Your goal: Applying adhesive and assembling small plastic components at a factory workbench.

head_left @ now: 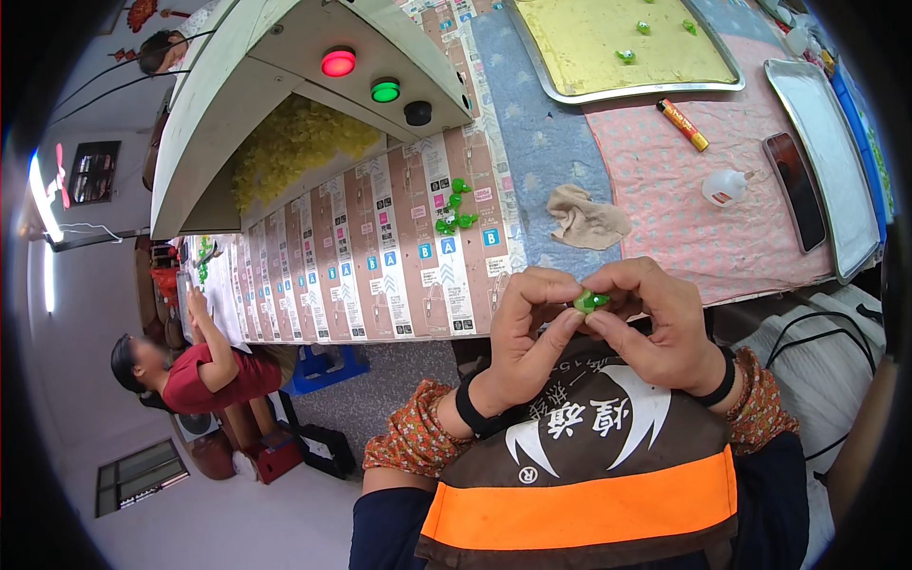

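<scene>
A small green figure with dark and white eye-like marks (589,301) is pinched between my two hands, just past the near table edge. My left hand (532,318) holds its left side with thumb and fingertips. On the other side, the thumb and forefinger of my right hand (655,318) grip it too. Several similar green pieces (458,209) lie on the printed table cover to the left. A crumpled beige cloth (586,218) rests just beyond my hands.
A yellow-lined metal tray (608,93) bears several green figures. To the right are a glue tube (682,124), a white squeeze bottle (726,187), a phone (796,190) and an empty-looking metal tray (825,142). A white machine (214,123) with lamps stands left. A person (204,370) sits at the far left.
</scene>
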